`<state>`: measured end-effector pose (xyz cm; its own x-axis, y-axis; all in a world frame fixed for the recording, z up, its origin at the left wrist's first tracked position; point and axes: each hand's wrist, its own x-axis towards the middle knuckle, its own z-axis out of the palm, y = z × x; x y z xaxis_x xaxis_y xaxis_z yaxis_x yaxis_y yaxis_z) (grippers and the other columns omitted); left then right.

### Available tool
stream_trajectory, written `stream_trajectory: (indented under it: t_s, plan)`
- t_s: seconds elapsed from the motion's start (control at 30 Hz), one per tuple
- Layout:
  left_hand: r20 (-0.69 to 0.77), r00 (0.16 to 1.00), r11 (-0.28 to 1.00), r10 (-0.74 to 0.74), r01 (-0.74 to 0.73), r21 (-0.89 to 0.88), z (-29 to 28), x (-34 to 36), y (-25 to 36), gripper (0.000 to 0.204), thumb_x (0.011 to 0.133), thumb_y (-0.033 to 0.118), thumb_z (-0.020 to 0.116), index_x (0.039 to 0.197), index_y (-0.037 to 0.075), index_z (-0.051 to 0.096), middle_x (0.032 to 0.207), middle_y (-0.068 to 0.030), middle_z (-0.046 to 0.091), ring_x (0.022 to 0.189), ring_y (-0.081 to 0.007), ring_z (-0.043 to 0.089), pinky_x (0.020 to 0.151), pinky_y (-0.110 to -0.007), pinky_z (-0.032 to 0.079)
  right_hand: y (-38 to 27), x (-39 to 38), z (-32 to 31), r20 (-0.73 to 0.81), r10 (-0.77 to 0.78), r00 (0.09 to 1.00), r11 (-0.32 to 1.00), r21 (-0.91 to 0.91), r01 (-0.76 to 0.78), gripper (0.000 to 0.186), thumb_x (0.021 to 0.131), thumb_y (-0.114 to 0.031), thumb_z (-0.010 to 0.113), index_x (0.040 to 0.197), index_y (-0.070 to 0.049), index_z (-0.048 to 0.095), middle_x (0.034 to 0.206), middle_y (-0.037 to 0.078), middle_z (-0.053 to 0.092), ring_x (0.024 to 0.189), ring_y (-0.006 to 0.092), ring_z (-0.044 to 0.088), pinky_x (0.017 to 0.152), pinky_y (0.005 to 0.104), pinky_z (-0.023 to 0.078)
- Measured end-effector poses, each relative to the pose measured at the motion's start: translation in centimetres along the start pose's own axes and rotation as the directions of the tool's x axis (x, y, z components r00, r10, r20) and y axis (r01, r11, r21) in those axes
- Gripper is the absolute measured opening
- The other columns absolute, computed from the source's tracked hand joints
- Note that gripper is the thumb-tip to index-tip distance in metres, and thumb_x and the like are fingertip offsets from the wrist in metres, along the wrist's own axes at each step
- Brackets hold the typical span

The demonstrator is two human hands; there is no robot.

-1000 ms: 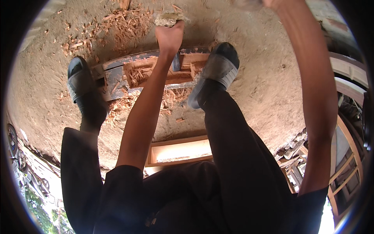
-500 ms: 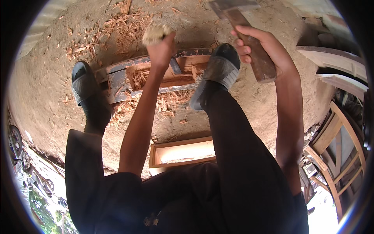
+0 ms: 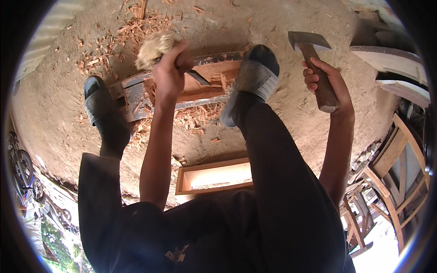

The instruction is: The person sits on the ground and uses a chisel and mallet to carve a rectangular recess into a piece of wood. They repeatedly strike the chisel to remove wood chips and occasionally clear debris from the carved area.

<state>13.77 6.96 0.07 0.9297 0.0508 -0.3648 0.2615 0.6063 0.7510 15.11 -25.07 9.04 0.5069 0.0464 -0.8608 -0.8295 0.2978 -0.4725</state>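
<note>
My left hand is closed round a chisel with a pale, frayed handle end. The chisel lies tilted, its blade pointing right over a hollow cut into a dark-faced wooden beam. Reddish wood shows inside the hollow, with chips in its left part partly hidden by my hand. Off to the right, my right hand grips a hammer by its thick wooden handle. The metal head points away from me, well apart from the beam. My slippered feet press at either end of the beam.
Wood chips litter the dirt floor beyond the beam and along its near side. Close to me lies an open wooden box frame. Curved wooden pieces and wooden chair frames stand at the right; bicycles are at far left.
My left hand has shifted left and nearer, and the chisel has gone from nearly upright to tilted. My right hand with the hammer has moved right and toward me, away from the beam.
</note>
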Motion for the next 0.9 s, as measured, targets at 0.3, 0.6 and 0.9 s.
stream_trajectory:
  t_s: [0.3,0.6,0.9]
  plan:
    - [0.36,0.906,0.939,-0.222,0.099,0.33,3.0,1.9,-5.1,0.019,0.081,0.015,0.071,0.074,0.005,0.056,0.052,0.0004,0.049,0.044,-0.0088,0.048,0.042,-0.024,0.035,0.5,-0.4,1.4,-0.006,0.037,0.999,0.998,-0.058,-0.037,0.028,0.092,-0.021,0.056,0.105,0.003,0.051,0.074,0.0,0.048,0.055,0.0029,0.045,0.046,0.0181,0.038]
    - [0.219,0.975,0.946,-0.023,-0.05,0.321,4.7,0.1,-5.7,0.025,0.078,0.019,0.076,0.083,0.0,0.062,0.065,-0.0032,0.061,0.051,-0.0104,0.055,0.048,-0.025,0.044,1.3,-0.8,0.0,-0.039,0.055,0.998,0.998,-0.036,-0.056,0.028,0.092,-0.021,0.055,0.106,0.003,0.05,0.073,0.001,0.048,0.054,0.003,0.045,0.045,0.0182,0.038]
    - [0.476,0.823,0.661,0.311,-0.547,0.514,5.3,-5.2,-11.0,0.034,0.065,0.017,0.078,0.093,0.006,0.063,0.079,-0.0117,0.069,0.07,-0.0265,0.068,0.063,-0.037,0.054,1.8,-1.5,-0.6,-0.054,0.101,0.993,0.994,-0.044,-0.103,0.03,0.094,-0.022,0.052,0.112,0.002,0.046,0.071,0.001,0.045,0.053,0.0032,0.043,0.043,0.0179,0.038]
